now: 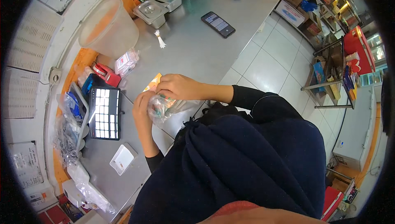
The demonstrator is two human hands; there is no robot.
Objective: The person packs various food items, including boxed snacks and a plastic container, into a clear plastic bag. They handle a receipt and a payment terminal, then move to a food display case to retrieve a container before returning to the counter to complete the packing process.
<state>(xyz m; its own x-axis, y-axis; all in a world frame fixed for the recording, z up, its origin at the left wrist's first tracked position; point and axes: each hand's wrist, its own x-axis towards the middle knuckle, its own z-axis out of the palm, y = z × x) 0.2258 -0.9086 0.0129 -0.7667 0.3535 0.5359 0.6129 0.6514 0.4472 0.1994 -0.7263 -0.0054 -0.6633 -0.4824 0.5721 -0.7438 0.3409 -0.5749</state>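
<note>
A clear plastic bag (159, 112) with green and orange printed contents is gathered between my two hands, beyond the front edge of the steel table (179, 54). My left hand (143, 105) pinches the bag's upper left side. Opposite it, my right hand (177, 86) grips the top of the bag with bent fingers. A yellow-orange printed packet or card (153, 82) sticks out beyond the fingers of both hands. Its lower part is hidden by them, so I cannot tell whether it is inside the bag.
Left of my hands stand a lit tablet (105, 112), a red tape dispenser (107, 74) and a white tray (122, 159). Farther off are small printed plastic bags (127, 62), white ties (160, 39), a phone (218, 24), a plastic bucket (123, 35) and lidded steel pans (151, 10).
</note>
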